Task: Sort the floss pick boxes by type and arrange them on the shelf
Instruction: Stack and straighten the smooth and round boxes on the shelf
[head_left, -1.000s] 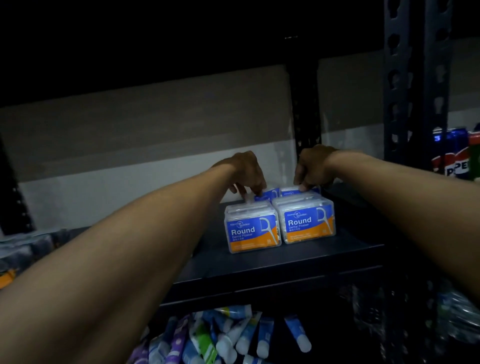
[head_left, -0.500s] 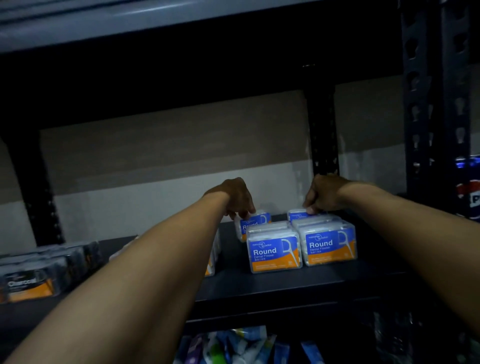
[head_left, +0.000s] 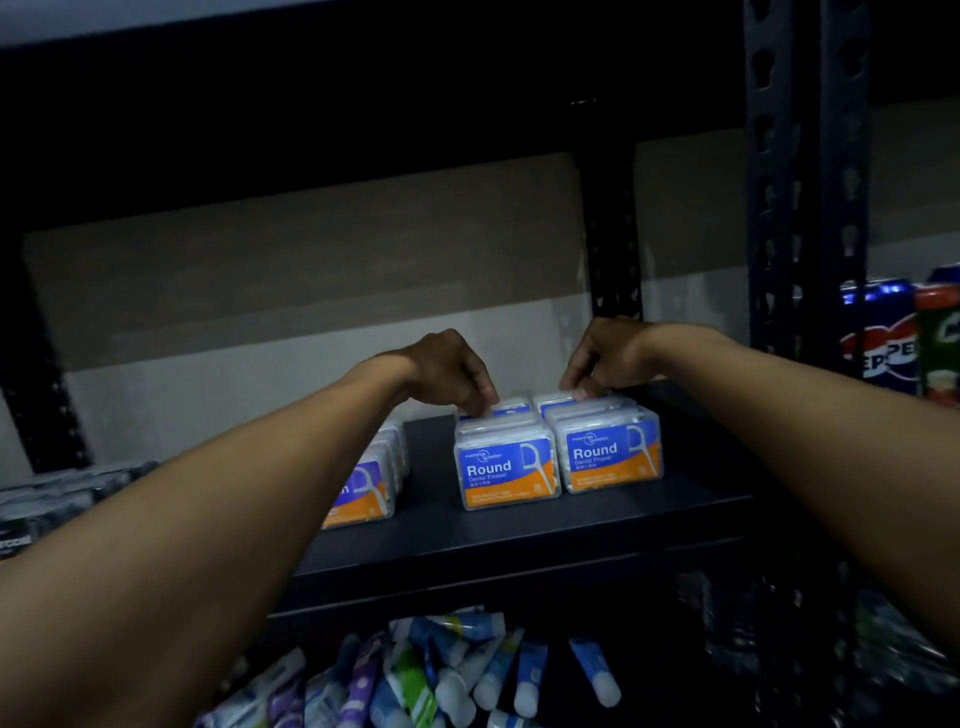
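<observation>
1. Both arms reach deep onto the black metal shelf (head_left: 519, 530). The left hand (head_left: 452, 371) curls its fingertips onto the rear-left clear plastic floss pick box (head_left: 511, 405), and the right hand (head_left: 602, 358) pinches the rear-right box (head_left: 553, 400).
2. Both sit tight behind the front pair of blue-and-orange "Round" boxes (head_left: 506, 467).
3. This looks like squaring up the Round block. Next job, I'd say: bring over the stray Round box (head_left: 371, 483) beside the left forearm and close that gap.
</observation>
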